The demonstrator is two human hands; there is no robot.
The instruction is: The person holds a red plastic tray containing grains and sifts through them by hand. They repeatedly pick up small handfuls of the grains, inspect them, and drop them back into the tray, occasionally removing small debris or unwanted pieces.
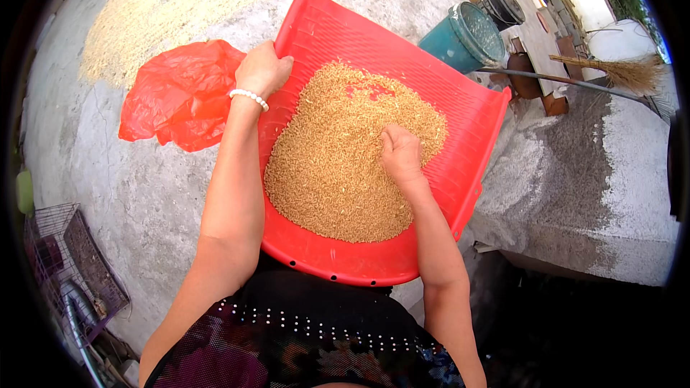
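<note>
A large red plastic winnowing scoop (458, 183) spans the middle of the view, its curved closed end against my body and its wide mouth away from me. Unhusked grain (329, 172), golden brown, lies heaped in it, thinning to bare red patches near the far side. My left hand (264, 71), with a white bead bracelet at the wrist, grips the scoop's left rim. Over the right part of the heap, my right hand (401, 151) touches the grain with its fingers curled. Its fingertips are hidden, so whether it holds any grain cannot be seen.
A crumpled red plastic bag (180, 97) lies on the concrete floor, near pale yellow spread material (161, 5). Far right are a teal bucket (450, 43), a black bucket (502, 6), a long pole (571, 83) and a straw broom (625, 71). A wire cage (70, 258) stands at left.
</note>
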